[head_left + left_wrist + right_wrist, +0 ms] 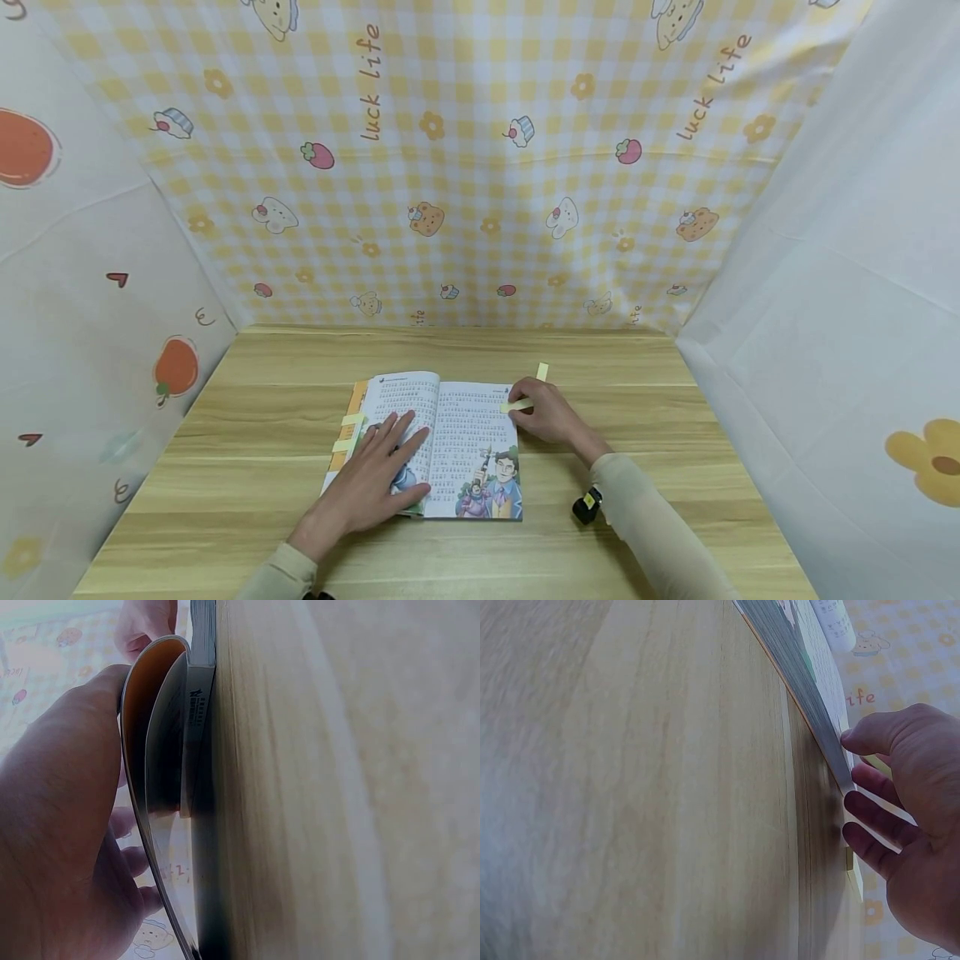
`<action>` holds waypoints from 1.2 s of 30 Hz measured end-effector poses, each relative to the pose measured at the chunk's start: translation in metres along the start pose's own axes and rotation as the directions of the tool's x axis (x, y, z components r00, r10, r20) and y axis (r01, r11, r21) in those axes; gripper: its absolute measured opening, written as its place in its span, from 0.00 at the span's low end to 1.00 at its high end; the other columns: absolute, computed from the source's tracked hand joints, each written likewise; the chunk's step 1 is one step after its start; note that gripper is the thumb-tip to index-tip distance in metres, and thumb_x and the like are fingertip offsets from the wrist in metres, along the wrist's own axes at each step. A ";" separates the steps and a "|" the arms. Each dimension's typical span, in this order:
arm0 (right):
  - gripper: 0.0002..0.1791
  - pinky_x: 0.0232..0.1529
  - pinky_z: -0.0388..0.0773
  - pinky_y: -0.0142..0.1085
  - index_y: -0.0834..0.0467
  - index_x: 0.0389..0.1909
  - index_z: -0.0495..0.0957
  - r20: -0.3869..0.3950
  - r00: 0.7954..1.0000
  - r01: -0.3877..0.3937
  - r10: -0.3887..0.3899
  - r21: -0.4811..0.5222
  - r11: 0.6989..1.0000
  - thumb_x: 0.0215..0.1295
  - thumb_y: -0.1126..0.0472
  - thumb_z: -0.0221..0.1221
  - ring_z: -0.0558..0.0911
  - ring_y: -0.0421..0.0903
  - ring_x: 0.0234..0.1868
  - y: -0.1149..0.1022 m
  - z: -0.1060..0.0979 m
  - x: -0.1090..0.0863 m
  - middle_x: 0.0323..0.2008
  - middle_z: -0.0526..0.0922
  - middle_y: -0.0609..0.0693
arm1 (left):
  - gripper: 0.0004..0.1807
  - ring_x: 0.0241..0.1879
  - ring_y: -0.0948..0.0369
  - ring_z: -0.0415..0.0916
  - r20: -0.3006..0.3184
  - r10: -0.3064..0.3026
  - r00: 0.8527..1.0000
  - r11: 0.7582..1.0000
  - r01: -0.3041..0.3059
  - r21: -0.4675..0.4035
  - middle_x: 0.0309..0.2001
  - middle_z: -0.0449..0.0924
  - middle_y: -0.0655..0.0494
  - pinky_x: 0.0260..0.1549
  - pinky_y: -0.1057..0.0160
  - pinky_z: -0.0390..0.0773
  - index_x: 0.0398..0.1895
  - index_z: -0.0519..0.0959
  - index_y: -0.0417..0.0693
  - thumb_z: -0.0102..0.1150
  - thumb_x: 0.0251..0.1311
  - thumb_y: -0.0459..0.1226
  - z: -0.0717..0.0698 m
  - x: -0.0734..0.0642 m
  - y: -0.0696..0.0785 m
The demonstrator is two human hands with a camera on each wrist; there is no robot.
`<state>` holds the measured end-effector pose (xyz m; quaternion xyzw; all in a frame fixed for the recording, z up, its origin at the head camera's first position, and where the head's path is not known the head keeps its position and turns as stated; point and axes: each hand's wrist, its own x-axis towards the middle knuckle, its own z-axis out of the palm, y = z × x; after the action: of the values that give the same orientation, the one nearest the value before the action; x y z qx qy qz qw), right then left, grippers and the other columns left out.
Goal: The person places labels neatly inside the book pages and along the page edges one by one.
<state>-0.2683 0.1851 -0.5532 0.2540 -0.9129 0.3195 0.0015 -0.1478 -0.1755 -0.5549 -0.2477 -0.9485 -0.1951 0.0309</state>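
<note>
At the 2 o'clock edge of the open book (472, 425), the right hand (549, 412), nearer than the left hand (375, 471) spread over the left page (411, 398), pinches a yellow page flag (516, 406) whose long axis points to 9 o'clock

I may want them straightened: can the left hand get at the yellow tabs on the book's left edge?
Probably yes: the tabs stick out beside the left hand, with nothing seen covering them. It rests on the left page, though, so would likely lift first.
</note>
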 end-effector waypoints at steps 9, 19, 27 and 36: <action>0.06 0.59 0.92 0.44 0.56 0.46 0.86 0.005 1.000 -0.003 0.003 0.001 1.000 0.73 0.66 0.72 0.91 0.51 0.56 0.000 0.000 0.000 0.53 0.90 0.53 | 0.47 0.92 0.37 0.54 0.003 -0.005 1.000 1.000 0.005 0.001 0.93 0.55 0.44 0.88 0.27 0.59 0.89 0.68 0.55 0.68 0.74 0.63 -0.001 0.000 0.001; 0.05 0.60 0.91 0.47 0.56 0.46 0.86 0.015 1.000 -0.020 0.020 0.000 1.000 0.74 0.66 0.71 0.90 0.51 0.58 -0.003 0.000 0.001 0.55 0.90 0.53 | 0.47 0.91 0.37 0.54 -0.001 -0.001 1.000 1.000 0.001 0.002 0.93 0.55 0.43 0.87 0.27 0.59 0.89 0.68 0.55 0.67 0.74 0.63 -0.001 -0.001 0.000; 0.04 0.55 0.92 0.42 0.56 0.44 0.86 0.043 0.998 -0.037 0.037 -0.011 0.999 0.74 0.65 0.71 0.91 0.50 0.56 -0.004 -0.001 0.003 0.57 0.89 0.54 | 0.47 0.91 0.37 0.54 -0.005 0.005 1.000 1.000 -0.005 0.004 0.92 0.55 0.43 0.87 0.27 0.59 0.89 0.68 0.54 0.67 0.74 0.63 -0.001 -0.001 0.000; 0.05 0.57 0.91 0.47 0.57 0.43 0.86 0.037 0.999 -0.023 0.024 -0.038 0.999 0.72 0.65 0.72 0.90 0.51 0.55 -0.004 -0.002 0.005 0.56 0.89 0.55 | 0.46 0.91 0.37 0.54 -0.007 0.005 1.000 1.000 -0.005 0.006 0.92 0.55 0.43 0.87 0.27 0.59 0.89 0.68 0.55 0.67 0.74 0.63 -0.001 -0.001 0.000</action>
<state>-0.2711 0.1819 -0.5484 0.2491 -0.9216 0.2974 -0.0146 -0.1470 -0.1765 -0.5543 -0.2493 -0.9484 -0.1929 0.0352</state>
